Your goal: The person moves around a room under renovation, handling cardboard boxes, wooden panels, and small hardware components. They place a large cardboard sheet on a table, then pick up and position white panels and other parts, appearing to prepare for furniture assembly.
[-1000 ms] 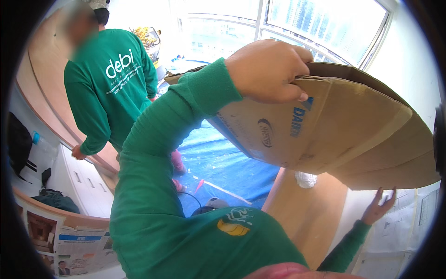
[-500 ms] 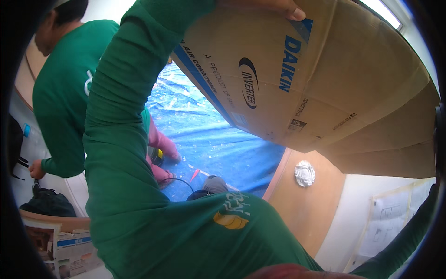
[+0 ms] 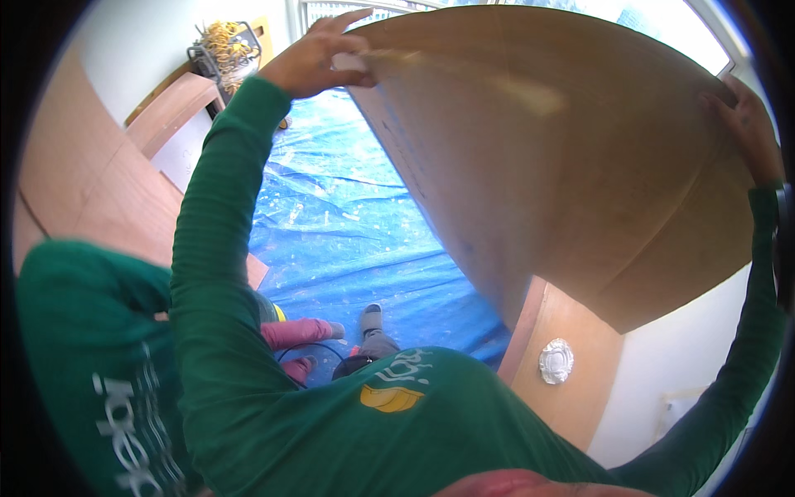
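Note:
A large brown cardboard sheet (image 3: pixel 571 166) is raised up in front of me, its plain side showing and its far side hidden. My left hand (image 3: pixel 319 56) pinches its upper left corner between thumb and fingers. At the upper right edge my right hand (image 3: pixel 744 132) grips it, with the thumb on the near face and the other fingers partly out of sight behind. Creases run across the cardboard, and it bows a little.
Blue sheeting (image 3: pixel 348 199) covers the floor. A co-worker in a green shirt (image 3: pixel 91 331) is close on my left. At right, a crumpled silver foil piece (image 3: pixel 556 361) sits on a wooden surface (image 3: pixel 580 406). Yellow cord (image 3: pixel 225 45) is bundled at the far left, near a wooden bench (image 3: pixel 178 108).
The cardboard has turned from its printed side to its plain side. My left hand has moved left, and my right hand has come into view. The co-worker has shifted lower in the picture.

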The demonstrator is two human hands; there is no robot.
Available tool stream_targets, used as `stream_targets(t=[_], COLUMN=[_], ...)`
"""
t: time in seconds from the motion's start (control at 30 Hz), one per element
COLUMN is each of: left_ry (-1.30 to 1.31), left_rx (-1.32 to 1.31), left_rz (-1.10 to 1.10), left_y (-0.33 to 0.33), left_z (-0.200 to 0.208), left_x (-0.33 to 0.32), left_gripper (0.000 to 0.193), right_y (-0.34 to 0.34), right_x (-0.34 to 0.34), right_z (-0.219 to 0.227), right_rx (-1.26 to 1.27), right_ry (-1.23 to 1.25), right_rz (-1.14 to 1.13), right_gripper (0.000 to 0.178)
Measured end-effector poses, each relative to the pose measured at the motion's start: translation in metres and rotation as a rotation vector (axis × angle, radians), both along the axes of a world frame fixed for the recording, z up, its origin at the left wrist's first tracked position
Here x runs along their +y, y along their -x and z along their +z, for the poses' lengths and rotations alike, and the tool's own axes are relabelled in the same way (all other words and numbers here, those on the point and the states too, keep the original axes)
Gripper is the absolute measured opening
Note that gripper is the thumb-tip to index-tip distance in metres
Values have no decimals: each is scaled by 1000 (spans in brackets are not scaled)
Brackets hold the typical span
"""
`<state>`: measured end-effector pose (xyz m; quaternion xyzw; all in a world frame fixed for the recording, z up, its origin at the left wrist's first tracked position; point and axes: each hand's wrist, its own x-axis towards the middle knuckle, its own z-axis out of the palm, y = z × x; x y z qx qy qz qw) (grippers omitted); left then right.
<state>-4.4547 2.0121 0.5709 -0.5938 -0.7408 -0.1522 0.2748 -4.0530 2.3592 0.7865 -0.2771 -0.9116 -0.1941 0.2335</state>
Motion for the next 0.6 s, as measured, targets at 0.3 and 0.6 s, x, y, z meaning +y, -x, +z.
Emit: stream_targets(t=[0.3,0.6], left_ry=[246,-188], left_rx=[-1144,-957], left_rz=[174,649], left_y=[256,294], left_z=[-173,-405], left_x=[-32,-51], left_gripper=[58,25], right_y=[207,231], right_x=[86,191], right_z=[-26,-83], right_rx=[-67,-192], right_ry=[-211,-398], right_rz=[238,227], right_gripper=[64,38])
